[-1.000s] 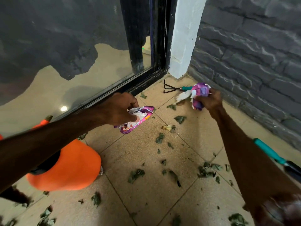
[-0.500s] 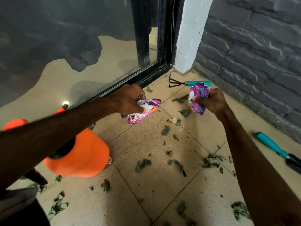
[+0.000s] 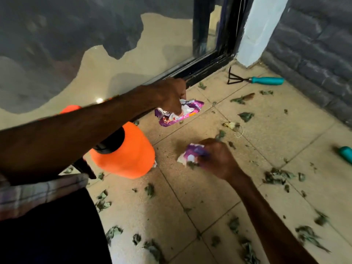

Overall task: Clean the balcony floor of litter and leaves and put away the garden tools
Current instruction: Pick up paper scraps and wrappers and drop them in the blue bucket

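Tiled balcony floor (image 3: 192, 199), beige, with a glass door (image 3: 114, 63) behind the sprayer (image 3: 129, 155) and a grey brick wall (image 3: 314, 44) far right of it. The sprayer is orange, lying on the floor, partly hidden by the left forearm.

Left hand (image 3: 169, 96) is above and right of the sprayer, fingers curled, pinching a flat wrapper (image 3: 182, 113), purple and white, which hangs off the floor near the door track. Right hand (image 3: 219, 159) is right of the sprayer, low over the floor, fingers closed round a crumpled wrapper (image 3: 190, 155), also purple and white; blurred, so can't tell if it touches the tile.

Leaves (image 3: 276, 177), green and torn, are scattered over the floor right of and in front of the sprayer. A yellowish scrap (image 3: 231, 125) with a thread lies right of the sprayer, beyond the right hand. A rake (image 3: 255, 80), black tines and teal handle, lies far right of the sprayer, up by the wall corner. A second tool (image 3: 345, 152), teal handle only, is cut off at the frame edge far right of the sprayer. A plaid shirt (image 3: 38, 193) hem shows in front of the sprayer, left.
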